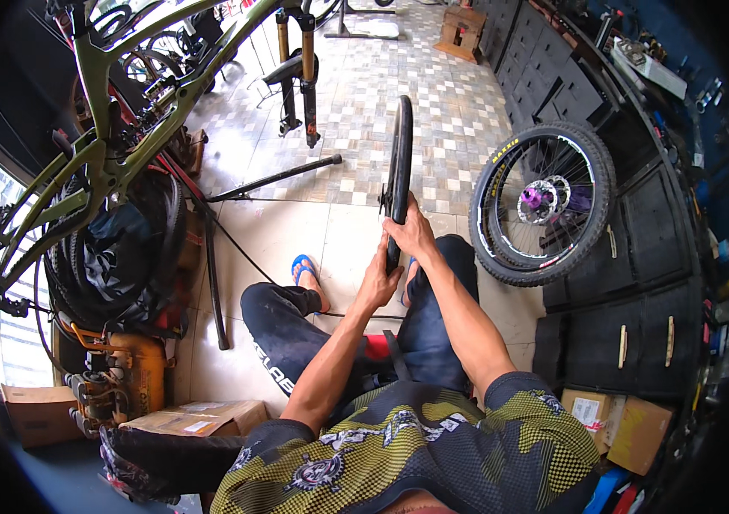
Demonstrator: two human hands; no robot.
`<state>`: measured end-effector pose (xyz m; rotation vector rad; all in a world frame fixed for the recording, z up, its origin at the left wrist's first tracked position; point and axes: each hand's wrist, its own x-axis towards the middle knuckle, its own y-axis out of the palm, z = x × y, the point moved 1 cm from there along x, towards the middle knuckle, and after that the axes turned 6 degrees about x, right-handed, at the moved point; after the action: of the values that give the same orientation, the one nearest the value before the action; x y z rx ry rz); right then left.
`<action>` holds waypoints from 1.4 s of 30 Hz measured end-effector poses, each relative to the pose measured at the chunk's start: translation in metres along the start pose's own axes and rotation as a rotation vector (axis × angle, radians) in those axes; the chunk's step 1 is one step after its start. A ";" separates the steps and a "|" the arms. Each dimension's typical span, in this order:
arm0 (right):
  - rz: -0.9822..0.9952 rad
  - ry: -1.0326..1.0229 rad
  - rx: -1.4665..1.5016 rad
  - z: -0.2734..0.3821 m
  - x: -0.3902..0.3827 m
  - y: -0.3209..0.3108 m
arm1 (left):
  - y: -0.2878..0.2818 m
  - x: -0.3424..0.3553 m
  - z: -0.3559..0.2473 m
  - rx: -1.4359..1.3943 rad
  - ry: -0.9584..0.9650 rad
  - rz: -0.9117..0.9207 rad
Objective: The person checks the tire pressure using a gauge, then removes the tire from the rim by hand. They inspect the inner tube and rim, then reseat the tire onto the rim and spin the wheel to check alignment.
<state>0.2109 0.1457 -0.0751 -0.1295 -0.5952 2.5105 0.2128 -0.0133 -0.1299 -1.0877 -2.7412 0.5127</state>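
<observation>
A black bicycle wheel (401, 154) stands upright between my knees, seen almost edge-on. Part of its hub juts out on the left side. My right hand (413, 233) grips the near part of its rim from the right. Closer to me and lower, my left hand (377, 281) is closed on the same rim from the left, its fingers pressed against it. The two hands nearly meet. Whether a tyre covers the whole rim is hard to tell at this angle.
A second wheel (544, 201) with a knobby tyre and purple hub leans against black cabinets (617, 283) on the right. To the left, a green bike frame (112, 120) hangs on a stand whose leg (279, 178) crosses the floor. An orange compressor (137, 368) and cardboard boxes (202, 418) sit lower left.
</observation>
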 end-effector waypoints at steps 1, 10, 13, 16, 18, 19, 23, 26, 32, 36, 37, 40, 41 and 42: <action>0.004 -0.014 -0.014 0.000 0.002 -0.005 | 0.004 0.001 -0.004 0.002 0.026 -0.012; 0.011 -0.026 -0.033 0.021 0.025 -0.015 | 0.008 0.026 0.003 0.106 0.086 -0.103; 0.012 -0.027 -0.029 0.018 0.035 -0.020 | 0.007 0.036 -0.005 0.106 0.065 -0.073; 0.033 -0.019 -0.034 0.016 0.044 -0.023 | 0.006 0.041 -0.011 0.130 0.071 -0.083; 0.046 -0.002 -0.040 0.021 0.047 -0.026 | 0.008 0.045 -0.009 0.156 0.080 -0.101; 0.044 0.018 -0.031 0.023 0.047 -0.026 | 0.008 0.046 -0.008 0.154 0.078 -0.101; 0.054 0.061 -0.006 0.028 0.043 -0.024 | 0.008 0.047 0.001 0.145 0.071 -0.091; 0.067 0.054 0.006 0.026 0.043 -0.022 | 0.008 0.045 0.007 0.158 0.120 -0.128; 0.129 -0.089 0.183 -0.001 0.045 -0.028 | 0.011 0.052 -0.003 0.179 0.106 -0.101; 0.259 0.055 0.407 0.006 0.012 -0.031 | -0.001 0.065 -0.001 0.167 0.211 -0.162; 0.313 0.100 0.452 0.006 0.004 -0.031 | -0.004 0.069 0.000 0.156 0.163 -0.136; 0.236 0.004 0.429 -0.018 -0.007 -0.029 | -0.006 0.087 -0.007 0.091 0.119 -0.056; 0.218 -0.009 0.420 -0.019 -0.010 -0.028 | -0.006 0.088 -0.009 0.066 0.126 -0.037; 0.200 0.026 0.425 -0.021 -0.012 -0.030 | -0.006 0.089 -0.010 0.041 0.132 -0.021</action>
<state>0.2398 0.1699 -0.0817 -0.0645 -0.0288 2.7617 0.1469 0.0463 -0.1176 -1.0434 -2.6138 0.4738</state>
